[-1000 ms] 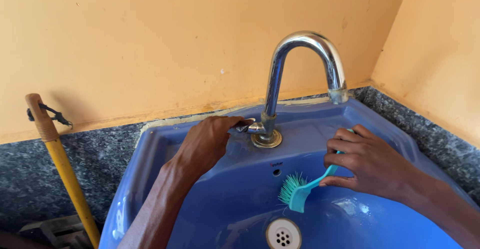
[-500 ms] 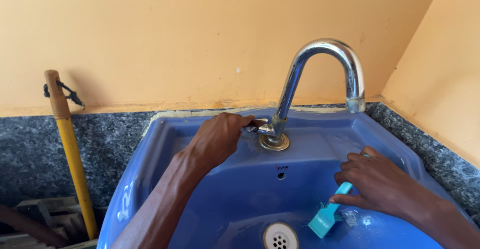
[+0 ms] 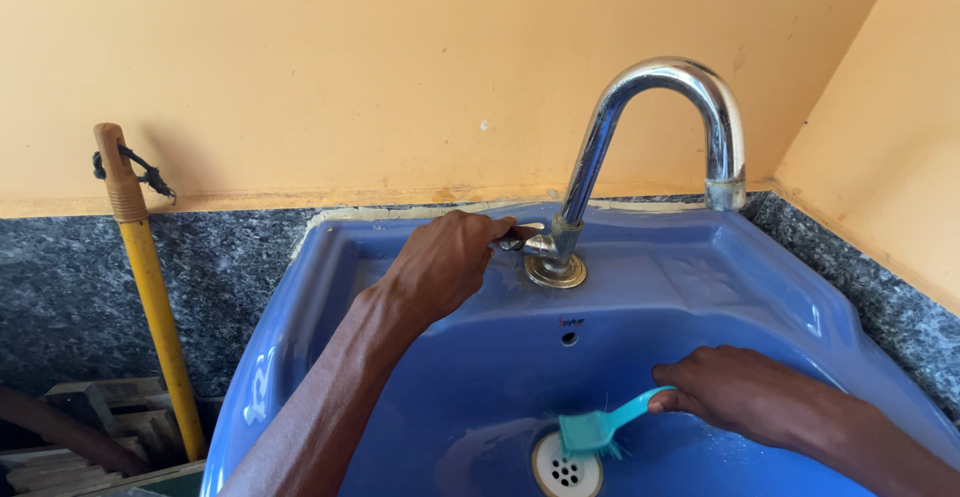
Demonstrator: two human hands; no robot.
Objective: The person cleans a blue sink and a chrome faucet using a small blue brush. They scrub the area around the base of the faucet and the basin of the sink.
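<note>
Head view: in a blue sink (image 3: 300, 297), the right hand (image 3: 745, 392) grips a teal brush (image 3: 600, 425), its bristles pressed to the bowl beside the drain (image 3: 566, 467). Farther back, the left hand (image 3: 445, 262) closes on the handle (image 3: 518, 240) at the base of the chrome tap (image 3: 650, 117). A yellow pole (image 3: 150, 287) leans against the orange wall (image 3: 350, 67) at left.

A blue sink (image 3: 330, 267) carries a chrome tap (image 3: 640, 137) on its back ledge.
</note>
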